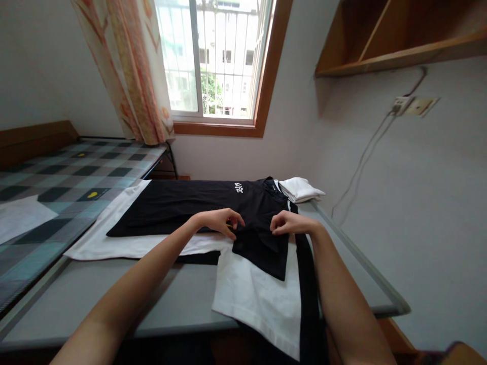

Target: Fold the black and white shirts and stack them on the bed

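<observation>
- Across the grey table (182, 294), a black shirt (178, 203) lies over a white shirt (258, 289), firm support presumably keeping it flat.
- Left hand (219, 221): thumb and fingers parted beside the black sleeve (264, 256).
- Right hand (289, 223): fingers curled there, perhaps steadying; cannot tell whether gripping.
- Folded white cloth (300, 190), apparently set aside.

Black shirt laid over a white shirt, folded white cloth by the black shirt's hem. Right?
Wrong end: the head view shows the folded white cloth by the collar of the black shirt, not its hem. It is laid over a white shirt, as you say.
</observation>
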Demonstrator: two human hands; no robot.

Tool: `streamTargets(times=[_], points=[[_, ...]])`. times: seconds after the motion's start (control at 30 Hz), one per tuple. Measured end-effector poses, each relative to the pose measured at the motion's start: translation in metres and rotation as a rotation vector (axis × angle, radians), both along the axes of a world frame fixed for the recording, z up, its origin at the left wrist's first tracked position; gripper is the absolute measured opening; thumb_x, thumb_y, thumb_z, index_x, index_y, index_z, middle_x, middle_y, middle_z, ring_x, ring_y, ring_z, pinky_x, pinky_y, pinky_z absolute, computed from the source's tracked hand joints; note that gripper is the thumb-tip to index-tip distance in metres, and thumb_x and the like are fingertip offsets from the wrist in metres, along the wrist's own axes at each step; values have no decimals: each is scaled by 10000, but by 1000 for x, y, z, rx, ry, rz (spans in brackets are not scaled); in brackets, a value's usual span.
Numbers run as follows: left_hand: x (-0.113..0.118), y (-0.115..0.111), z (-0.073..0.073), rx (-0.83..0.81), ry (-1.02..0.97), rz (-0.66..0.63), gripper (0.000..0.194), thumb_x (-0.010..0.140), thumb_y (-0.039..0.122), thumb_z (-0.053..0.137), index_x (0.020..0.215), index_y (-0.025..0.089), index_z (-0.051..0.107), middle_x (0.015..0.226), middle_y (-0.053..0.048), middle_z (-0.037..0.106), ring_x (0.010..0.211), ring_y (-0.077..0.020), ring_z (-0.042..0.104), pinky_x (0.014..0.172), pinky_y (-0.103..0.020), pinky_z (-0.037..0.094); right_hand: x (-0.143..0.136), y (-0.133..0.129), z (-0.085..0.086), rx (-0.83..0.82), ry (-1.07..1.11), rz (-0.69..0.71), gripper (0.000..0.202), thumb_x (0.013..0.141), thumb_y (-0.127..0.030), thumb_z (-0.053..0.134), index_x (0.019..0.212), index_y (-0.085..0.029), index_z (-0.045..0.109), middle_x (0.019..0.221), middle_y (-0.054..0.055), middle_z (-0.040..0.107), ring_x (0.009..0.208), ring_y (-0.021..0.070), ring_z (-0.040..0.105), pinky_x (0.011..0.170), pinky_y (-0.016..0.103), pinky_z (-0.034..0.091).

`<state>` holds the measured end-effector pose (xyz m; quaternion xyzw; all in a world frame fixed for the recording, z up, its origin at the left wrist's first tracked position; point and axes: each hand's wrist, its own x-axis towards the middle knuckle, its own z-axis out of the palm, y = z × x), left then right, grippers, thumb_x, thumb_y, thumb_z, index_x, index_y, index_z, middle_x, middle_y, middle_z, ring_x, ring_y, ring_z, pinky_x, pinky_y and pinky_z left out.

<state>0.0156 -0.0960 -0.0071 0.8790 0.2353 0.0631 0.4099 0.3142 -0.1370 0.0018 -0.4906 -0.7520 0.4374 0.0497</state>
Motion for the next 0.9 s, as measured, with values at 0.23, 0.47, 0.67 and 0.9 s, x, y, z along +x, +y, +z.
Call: streamTargets(times=[0.23,0.47,0.67,0.9], points=[[5,0,-7,79,-19,42,103,674,208,730,714,134,671,767,12,606,676,-90,534,627,-189,414,0,-2,2,-48,33,-35,220,679,-363,657,748,-160,608,652,-21,557,597,110,490,532,223,351],[7,12,-15,-228,-305,388,189,776,297,656,727,138,566,636,30,566,579,-89,566,569,-212,471,-5,7,-8,131,215,-287,294,717,-430,637,846,-166,630,680,-7,583,548,100,476,493,216,359],[9,21,-38,-208,-379,693,235,799,186,603,1020,170,528,585,74,535,509,-110,593,465,-188,444,-15,31,-35,596,335,-753,328,851,-428,500,999,-160,621,951,111,694,811,185,647,734,306,510],[8,22,-47,251,-279,640,191,799,165,574,987,188,598,772,28,628,619,-89,540,601,-208,446,-25,19,-31,757,-56,-336,147,814,-217,568,884,-178,691,966,78,638,914,194,604,870,312,461]])
